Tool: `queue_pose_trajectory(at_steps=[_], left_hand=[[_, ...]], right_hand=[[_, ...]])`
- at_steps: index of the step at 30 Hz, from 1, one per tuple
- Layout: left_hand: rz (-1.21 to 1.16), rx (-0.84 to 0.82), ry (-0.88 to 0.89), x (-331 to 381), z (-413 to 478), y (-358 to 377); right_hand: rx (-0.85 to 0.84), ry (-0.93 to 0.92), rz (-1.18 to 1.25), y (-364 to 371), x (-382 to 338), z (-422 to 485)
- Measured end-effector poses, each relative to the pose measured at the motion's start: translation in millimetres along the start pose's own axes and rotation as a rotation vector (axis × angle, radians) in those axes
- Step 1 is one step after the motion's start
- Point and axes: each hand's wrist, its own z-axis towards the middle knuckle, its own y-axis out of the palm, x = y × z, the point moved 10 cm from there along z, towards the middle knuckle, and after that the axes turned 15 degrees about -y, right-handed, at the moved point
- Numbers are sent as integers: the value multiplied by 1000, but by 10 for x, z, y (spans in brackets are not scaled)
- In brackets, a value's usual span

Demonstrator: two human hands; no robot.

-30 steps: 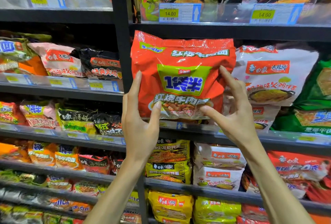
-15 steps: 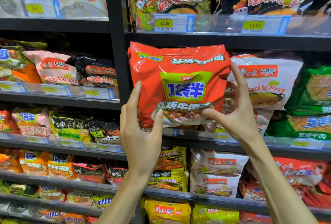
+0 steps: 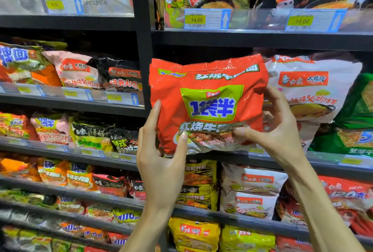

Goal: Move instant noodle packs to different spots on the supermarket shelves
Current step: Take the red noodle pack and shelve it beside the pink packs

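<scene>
Both hands grip the red-orange noodle multipack [image 3: 207, 104] by its lower corners — left hand [image 3: 161, 163] w/ thumb on front, right hand [image 3: 278, 130] curled round the right edge. Vs 0.5 s ago: right fingers wrap further behind. Pack's bottom sits at the shelf lip [image 3: 323, 158]; white pack [image 3: 314, 90] just right of the right hand, dark upright post [image 3: 144, 60] above the left.

Orange noodle pack [image 3: 207, 98] lower, shelfward

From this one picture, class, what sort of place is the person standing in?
Most likely a supermarket noodle aisle: tiered black shelves, yellow price tags reading 14.00, and rows of packs like the red noodle pack both hands hold.
</scene>
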Motion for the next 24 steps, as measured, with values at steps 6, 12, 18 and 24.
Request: queue_pose_trajectory(at_steps=[6, 12, 18, 24], left_hand=[[-16, -14, -41, -42, -70, -65], [-8, -64, -89, -110, -100, -61], [-34, -77, -112, -185, -175, -92], [-64, -128, -122, -199, -223, -234]], right_hand=[[23, 23, 2, 58, -134, -175], [22, 2, 47, 116, -293, -266], [8, 4, 6, 119, -366, -364], [-83, -47, -171, 211, -508, -536]])
